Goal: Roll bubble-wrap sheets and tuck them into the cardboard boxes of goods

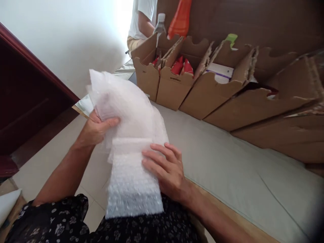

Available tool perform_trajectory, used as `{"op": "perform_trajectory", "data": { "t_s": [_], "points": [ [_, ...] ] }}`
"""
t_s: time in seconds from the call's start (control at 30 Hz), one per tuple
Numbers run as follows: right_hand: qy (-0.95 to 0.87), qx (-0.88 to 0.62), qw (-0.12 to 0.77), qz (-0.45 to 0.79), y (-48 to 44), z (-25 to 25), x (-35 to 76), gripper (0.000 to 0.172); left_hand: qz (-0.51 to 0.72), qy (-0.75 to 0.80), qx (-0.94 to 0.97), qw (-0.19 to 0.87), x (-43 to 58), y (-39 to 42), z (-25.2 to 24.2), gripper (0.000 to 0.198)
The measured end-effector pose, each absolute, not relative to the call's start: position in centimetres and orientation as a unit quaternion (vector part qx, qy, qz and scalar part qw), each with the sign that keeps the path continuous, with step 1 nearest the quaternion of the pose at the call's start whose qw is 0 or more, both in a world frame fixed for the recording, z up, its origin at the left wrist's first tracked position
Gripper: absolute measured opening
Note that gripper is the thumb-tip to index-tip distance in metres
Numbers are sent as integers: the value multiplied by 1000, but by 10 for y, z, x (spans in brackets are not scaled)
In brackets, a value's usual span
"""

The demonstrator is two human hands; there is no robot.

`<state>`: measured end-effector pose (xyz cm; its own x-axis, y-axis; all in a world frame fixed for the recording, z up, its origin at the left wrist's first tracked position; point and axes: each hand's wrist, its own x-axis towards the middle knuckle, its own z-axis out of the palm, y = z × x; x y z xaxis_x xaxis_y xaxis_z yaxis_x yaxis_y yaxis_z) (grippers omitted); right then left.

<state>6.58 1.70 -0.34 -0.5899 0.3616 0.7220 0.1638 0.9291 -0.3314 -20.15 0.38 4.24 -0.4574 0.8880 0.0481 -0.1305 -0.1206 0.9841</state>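
Note:
My left hand [97, 126] is closed around a fanned stack of bubble wrap bags [129, 101], thumb on top. A white-and-brown flat piece [84, 106] sticks out behind the stack on that side. One bubble wrap bag [134, 182] lies in front of the others and hangs toward my lap, its bubbles plain to see. My right hand [168, 165] rests on the right edge of this bag with its fingers stretched and slightly apart. The thumb of that hand is hidden, so I cannot tell whether it presses from below.
A row of cardboard bins [174, 87] holding red packets [182, 65] and white boxes [220, 71] stands on a pale padded surface [227, 162]. An orange bottle [181, 20] is behind them. Another person [144, 20] sits beyond. Dark red furniture [30, 91] is at left.

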Motion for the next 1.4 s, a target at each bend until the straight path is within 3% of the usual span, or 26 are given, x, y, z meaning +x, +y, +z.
{"op": "perform_trajectory", "data": {
  "t_s": [0.2,0.33,0.43,0.6,0.73,0.93,1.13,1.23,1.4],
  "points": [
    [-892,-153,416,87,83,-5,-46,27,629,546,470,291,-302,67,79,83],
    [-928,-161,315,116,122,-5,-120,36,501,612,534,301,-364,122,97,70],
    [-948,-153,250,124,139,-15,-164,36,377,697,511,334,-401,157,87,73],
    [-959,-148,193,144,143,-46,-191,49,266,813,416,309,-427,184,40,109],
    [-961,-139,183,155,145,-56,-191,43,246,831,420,269,-427,188,16,99],
    [-968,-129,169,133,153,-50,-206,48,257,832,443,214,-435,192,22,87],
    [-968,-100,167,159,152,-42,-195,56,207,814,542,29,-413,172,26,74],
    [-961,-114,192,163,150,-41,-172,42,145,754,641,0,-381,156,13,71],
    [-951,-145,217,163,144,-48,-109,23,13,765,640,65,-351,149,-11,72]
  ]
}}
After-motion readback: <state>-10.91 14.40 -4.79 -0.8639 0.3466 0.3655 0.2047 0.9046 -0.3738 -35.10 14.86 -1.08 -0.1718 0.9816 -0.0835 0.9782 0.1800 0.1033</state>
